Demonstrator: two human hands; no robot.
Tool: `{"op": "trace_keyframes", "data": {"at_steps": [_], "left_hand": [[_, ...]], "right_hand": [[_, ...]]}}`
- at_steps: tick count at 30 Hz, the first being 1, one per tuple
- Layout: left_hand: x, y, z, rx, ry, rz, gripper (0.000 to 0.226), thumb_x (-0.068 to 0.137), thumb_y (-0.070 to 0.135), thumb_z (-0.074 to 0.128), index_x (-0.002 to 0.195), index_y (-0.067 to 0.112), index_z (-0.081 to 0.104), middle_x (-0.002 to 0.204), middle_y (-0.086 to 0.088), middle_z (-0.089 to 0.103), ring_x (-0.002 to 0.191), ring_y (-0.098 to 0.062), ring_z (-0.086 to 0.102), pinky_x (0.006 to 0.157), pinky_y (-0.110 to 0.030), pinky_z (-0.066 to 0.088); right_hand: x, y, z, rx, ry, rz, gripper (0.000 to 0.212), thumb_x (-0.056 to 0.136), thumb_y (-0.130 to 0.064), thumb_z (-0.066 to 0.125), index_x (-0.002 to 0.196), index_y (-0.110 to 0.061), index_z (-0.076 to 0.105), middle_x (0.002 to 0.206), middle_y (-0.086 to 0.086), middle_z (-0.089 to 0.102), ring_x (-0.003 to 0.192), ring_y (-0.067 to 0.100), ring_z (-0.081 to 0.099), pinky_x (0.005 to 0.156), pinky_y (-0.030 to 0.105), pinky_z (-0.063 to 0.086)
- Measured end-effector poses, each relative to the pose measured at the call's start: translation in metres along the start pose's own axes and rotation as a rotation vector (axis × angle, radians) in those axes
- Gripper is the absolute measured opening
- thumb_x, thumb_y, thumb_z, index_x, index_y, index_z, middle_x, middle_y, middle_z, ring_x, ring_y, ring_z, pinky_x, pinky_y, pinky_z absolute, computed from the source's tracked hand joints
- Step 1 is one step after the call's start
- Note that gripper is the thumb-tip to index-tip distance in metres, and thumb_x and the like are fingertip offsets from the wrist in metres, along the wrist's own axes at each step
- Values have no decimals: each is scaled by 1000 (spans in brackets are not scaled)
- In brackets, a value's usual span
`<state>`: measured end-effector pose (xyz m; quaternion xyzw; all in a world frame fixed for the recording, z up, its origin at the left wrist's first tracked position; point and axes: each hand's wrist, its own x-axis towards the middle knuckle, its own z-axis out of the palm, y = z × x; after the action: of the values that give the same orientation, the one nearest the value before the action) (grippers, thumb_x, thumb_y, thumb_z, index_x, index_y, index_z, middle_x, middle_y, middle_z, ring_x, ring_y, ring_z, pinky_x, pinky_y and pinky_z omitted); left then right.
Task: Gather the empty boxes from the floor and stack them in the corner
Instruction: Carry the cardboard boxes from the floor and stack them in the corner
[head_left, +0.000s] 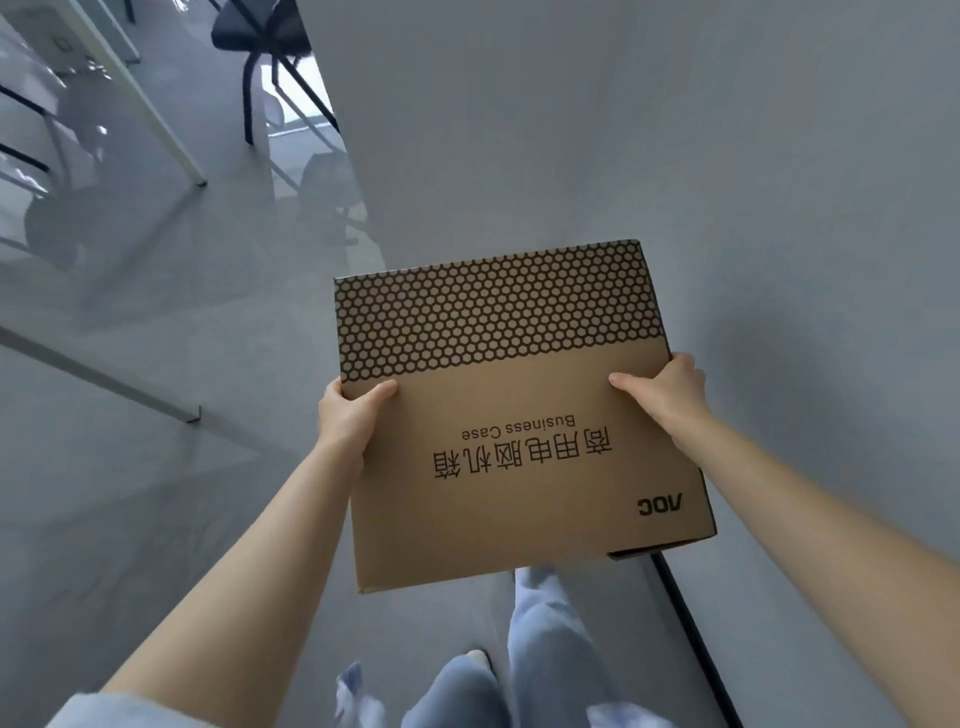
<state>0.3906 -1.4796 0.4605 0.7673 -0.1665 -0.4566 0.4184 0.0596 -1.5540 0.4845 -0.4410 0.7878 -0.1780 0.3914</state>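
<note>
While left hand and right hand each clasp an opposite side edge of the cardboard box, thumbs on top, it hangs over the floor beside the wall; risk: thumb-only purchase may slip; box could tip forward.

both bare forearms reach forward and converge from the lower corners of the view, sleeves pushed up near the elbows. the left hand grips the left edge of a cardboard box, thumb lying flat across its top face, the other fingers wrapped out of sight beneath. the right hand grips the opposite edge, thumb stretched inward over the top, knuckles turned outward, fingers hidden under the side. both wrists are bent slightly, holding the box clear of the body at roughly the same height. below, two legs in pale blue trousers show, one ahead of the other.
</note>
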Motion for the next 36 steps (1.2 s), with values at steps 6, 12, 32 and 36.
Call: {"op": "trace_keyframes", "data": {"at_steps": [6,12,32,36], "left_hand": [[106,36,60,28,72,-54,57,79,32,77,128,18,53,118,-2,64,103,-23,63,92,-42,54],[200,31,102,29,87,-75,57,83,26,75,132,14,49,116,-1,62,96,-19,62,79,-33,51],[353,-49,149,138,-55,-85,80,79,26,80,144,24,35,125,6,58,103,-11,60,71,-24,49],[333,-67,138,167,-120,-237,66,84,40,73,139,18,44,126,1,61,96,-14,62,74,-30,46]], "right_hand": [[134,-50,33,-73,-70,-31,86,73,-40,79,139,-9,33,139,13,41,122,31,49,96,41,44],[238,-64,94,-154,-106,-61,88,75,-48,75,142,-9,33,143,12,39,128,30,44,100,41,40],[372,-20,201,-216,-141,-43,100,76,-28,73,154,-17,11,155,10,27,139,30,33,112,46,33],[353,14,188,-145,-97,219,108,73,-62,68,151,-9,16,152,13,33,135,33,39,109,48,37]]}}
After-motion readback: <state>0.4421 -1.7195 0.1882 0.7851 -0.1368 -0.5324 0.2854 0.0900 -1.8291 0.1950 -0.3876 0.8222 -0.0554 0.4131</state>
